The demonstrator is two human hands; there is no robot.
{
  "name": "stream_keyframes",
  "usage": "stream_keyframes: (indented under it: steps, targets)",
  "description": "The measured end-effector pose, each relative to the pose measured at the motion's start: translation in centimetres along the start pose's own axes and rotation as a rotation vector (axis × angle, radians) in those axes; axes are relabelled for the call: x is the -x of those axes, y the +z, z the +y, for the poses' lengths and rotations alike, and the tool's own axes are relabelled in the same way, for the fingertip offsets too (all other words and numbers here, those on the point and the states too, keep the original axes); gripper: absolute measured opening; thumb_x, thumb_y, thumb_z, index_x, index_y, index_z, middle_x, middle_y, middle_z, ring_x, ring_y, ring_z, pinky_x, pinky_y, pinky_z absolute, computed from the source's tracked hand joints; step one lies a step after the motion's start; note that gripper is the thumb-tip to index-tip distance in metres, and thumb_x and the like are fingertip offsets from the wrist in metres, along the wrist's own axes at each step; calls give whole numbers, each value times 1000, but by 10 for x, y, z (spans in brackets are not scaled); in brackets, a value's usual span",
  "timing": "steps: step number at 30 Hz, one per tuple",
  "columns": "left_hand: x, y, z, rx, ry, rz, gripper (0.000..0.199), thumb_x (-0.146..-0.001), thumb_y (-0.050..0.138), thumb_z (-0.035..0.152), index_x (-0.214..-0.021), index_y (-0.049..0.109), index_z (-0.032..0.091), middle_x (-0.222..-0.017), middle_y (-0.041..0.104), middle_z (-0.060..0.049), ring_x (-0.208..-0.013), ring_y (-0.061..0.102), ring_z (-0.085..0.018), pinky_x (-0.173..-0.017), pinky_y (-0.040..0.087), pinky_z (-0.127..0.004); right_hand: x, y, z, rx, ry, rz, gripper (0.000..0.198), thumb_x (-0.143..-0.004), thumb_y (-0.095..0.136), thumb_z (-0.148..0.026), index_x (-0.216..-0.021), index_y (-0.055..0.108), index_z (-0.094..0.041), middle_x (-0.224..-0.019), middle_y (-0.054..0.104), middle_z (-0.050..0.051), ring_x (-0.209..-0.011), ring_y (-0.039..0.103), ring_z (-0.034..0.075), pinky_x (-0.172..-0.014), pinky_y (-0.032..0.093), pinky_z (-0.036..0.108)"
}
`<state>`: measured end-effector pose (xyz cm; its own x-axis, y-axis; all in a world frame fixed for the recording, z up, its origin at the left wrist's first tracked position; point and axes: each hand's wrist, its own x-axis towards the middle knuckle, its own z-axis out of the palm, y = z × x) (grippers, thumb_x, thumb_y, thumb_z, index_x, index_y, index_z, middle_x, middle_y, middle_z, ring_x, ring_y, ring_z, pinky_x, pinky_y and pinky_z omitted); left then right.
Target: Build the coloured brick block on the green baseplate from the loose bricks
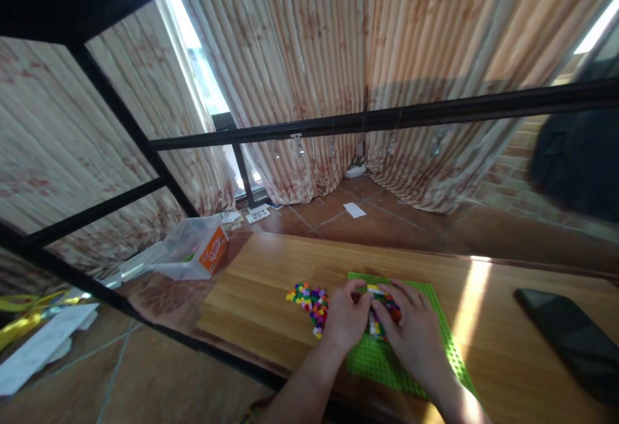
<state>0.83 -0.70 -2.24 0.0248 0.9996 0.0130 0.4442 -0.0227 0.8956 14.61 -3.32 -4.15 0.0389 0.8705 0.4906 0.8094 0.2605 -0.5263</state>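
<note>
A green studded baseplate point(382, 365) lies on the wooden board in front of me, with a patch of small coloured toy bricks point(375, 326) on its middle. My left hand point(345, 316) rests at the patch's left side, thumb and fingers drawn together at the bricks; anything pinched there is hidden. Over the right side of the patch is my right hand point(413, 328). Its thumb and fingers are apart, with bricks showing between them, and the thumb tip nearly meets the left hand. Loose coloured bricks point(309, 303) lie in a pile just left of the baseplate.
The wooden board point(251, 308) carries a dark phone-like slab point(570, 340) at the right. A clear plastic box point(191, 250) with an orange label stands beyond its left end. Black metal bars point(314, 129) cross ahead, before patterned curtains point(300, 44). White paper point(354, 210) lies on the tiled floor.
</note>
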Motion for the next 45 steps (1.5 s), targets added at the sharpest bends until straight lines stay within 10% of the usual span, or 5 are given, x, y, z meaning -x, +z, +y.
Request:
stream_keyframes:
  steps: [14, 45]
  targets:
    - [-14, -150, -43, -583, -184, 23, 22, -69, 62, 9, -88, 71, 16, -79, 70, -4, -82, 64, -19, -75, 46, -27, -4, -4, 18, 82, -88, -81, 41, -89, 47, -52, -112, 63, -23, -115, 64, 11, -106, 56, 30, -93, 44, 48]
    - [-20, -126, -49, -662, -68, -136, 23, -70, 55, 6, -79, 73, 17, -82, 73, -6, -85, 65, -20, -76, 45, -27, -7, -1, 25, 68, -77, -102, 39, -89, 48, -52, -111, 63, -23, -110, 65, 10, -102, 57, 29, -90, 45, 46]
